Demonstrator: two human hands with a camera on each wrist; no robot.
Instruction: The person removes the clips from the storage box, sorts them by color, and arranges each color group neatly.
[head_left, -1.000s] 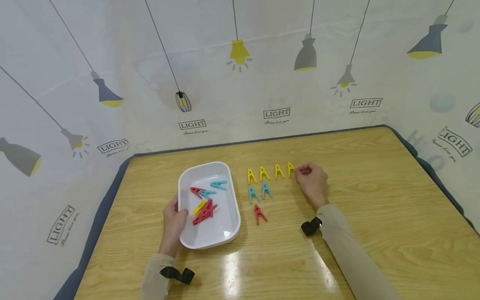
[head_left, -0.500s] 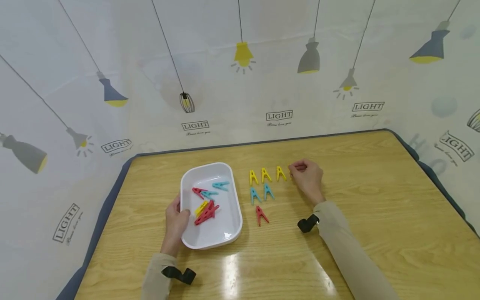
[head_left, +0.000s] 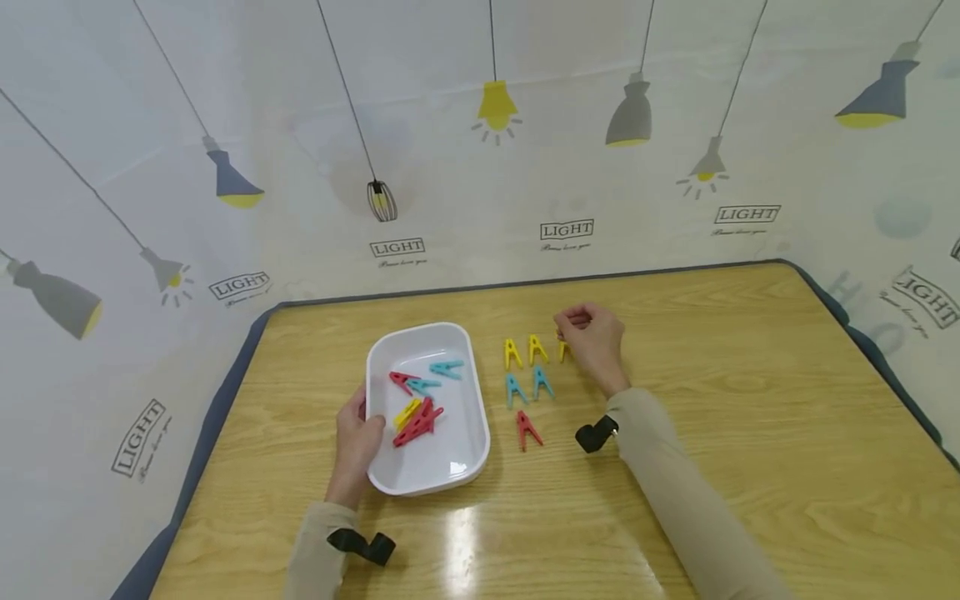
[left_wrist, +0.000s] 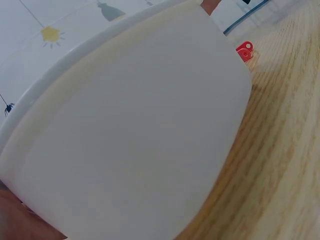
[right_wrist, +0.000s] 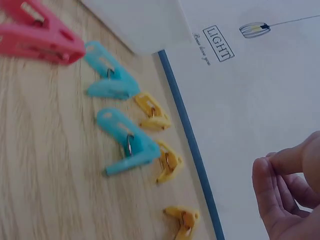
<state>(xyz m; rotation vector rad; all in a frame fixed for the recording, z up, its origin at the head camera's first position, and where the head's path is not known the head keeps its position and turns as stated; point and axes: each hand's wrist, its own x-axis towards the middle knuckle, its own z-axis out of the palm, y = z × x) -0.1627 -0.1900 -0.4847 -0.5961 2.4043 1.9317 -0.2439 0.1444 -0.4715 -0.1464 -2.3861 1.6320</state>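
Grips the white tray at its left rim with the left hand, steadying it at lower centre, and curls the right hand over the yellow pegs at the row's end, contents impossible to tell.

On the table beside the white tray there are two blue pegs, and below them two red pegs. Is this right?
Not quite. Below the two blue pegs lies only one red peg, as the head view shows. They do lie beside the white tray.
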